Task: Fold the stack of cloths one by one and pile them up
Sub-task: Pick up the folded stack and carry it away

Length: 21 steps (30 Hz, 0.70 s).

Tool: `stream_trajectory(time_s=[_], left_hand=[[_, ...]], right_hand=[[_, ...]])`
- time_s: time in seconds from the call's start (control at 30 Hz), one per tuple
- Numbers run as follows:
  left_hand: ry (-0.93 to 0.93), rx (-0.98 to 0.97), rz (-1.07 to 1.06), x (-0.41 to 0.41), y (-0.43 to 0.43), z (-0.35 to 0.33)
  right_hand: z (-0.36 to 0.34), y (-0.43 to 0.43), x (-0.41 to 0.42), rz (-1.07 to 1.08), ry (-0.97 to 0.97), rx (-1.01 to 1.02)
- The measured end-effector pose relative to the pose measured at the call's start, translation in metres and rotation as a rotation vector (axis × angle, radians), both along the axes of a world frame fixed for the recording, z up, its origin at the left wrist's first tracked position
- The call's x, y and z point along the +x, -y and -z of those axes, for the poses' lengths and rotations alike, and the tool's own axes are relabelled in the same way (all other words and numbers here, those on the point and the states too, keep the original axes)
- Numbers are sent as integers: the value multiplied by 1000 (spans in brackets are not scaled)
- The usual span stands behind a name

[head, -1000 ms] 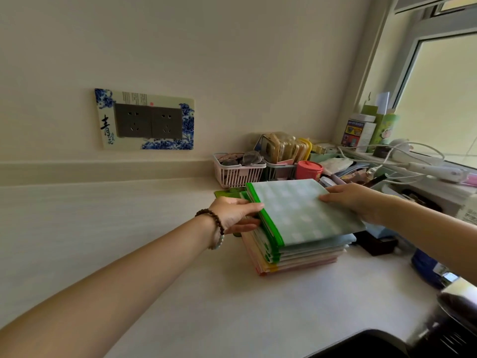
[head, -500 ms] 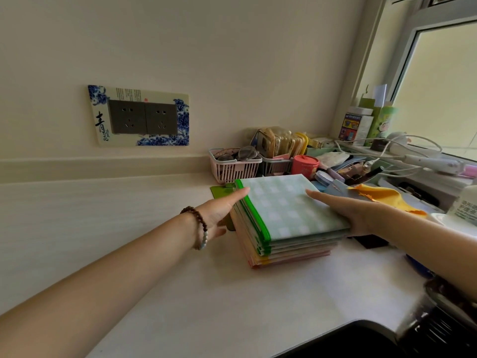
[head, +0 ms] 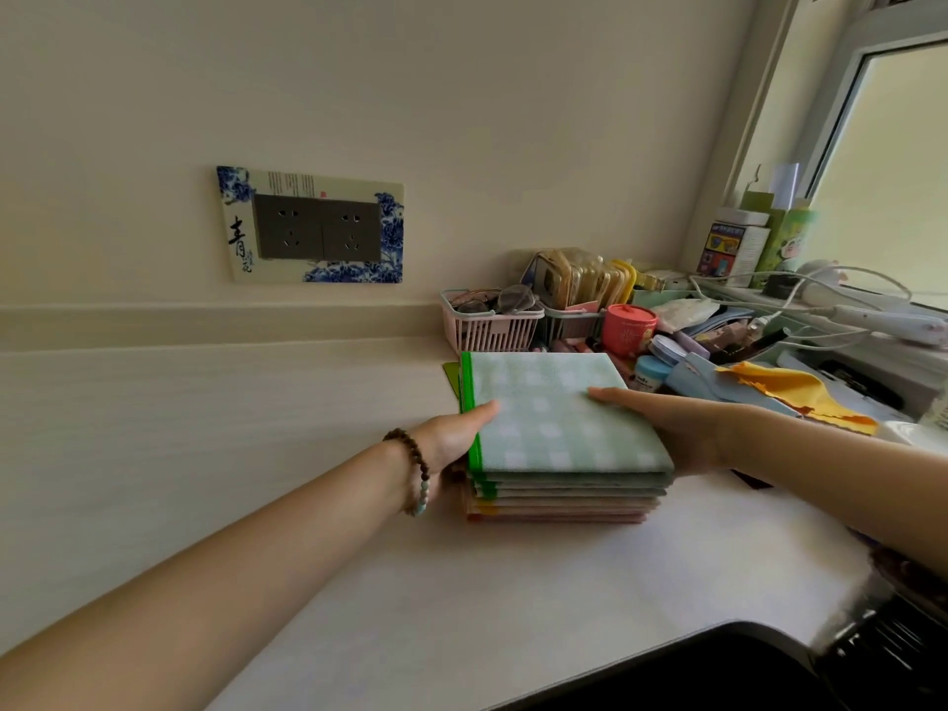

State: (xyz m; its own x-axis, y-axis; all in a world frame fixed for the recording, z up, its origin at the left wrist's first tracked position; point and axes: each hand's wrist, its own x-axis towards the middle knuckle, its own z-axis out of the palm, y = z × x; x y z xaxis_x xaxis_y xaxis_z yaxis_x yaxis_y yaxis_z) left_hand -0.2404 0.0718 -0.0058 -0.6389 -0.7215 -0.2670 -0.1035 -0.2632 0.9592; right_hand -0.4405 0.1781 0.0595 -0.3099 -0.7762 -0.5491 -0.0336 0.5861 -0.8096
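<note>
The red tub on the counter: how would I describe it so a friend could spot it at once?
Find the stack of folded cloths on the white counter. Just behind its far right corner, right of the pink basket, stands the red tub. It alone among the clutter is coral-red, squat and round with a matching lid.

The stack of cloths at the centre looked like soft, matt woven fabric. Its top cloth was finely textured, with a smoother bright green edging. The worktop was smooth and pale with a faint sheen. Above the stack, the pink basket was slatted plastic. The bracelet had dull, wooden-looking beads. The yellow cloth at right was frayed.
</note>
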Motion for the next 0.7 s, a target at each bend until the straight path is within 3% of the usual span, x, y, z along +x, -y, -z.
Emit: stream_trajectory(time_s=[0.27,0.4,0.53,0.7], left_hand=[[-46,94,7,72,-6,-8],[-106,151,27,114,-15,-10],[-195,197,-81,156,-16,-8],[-234,116,-136,197,-17,-19]], right_hand=[[5,7,52,-149,131,-118],[11,9,92,-164,202,-168],[22,14,138,-102,255,-257],[27,19,189,-80,334,-385]])
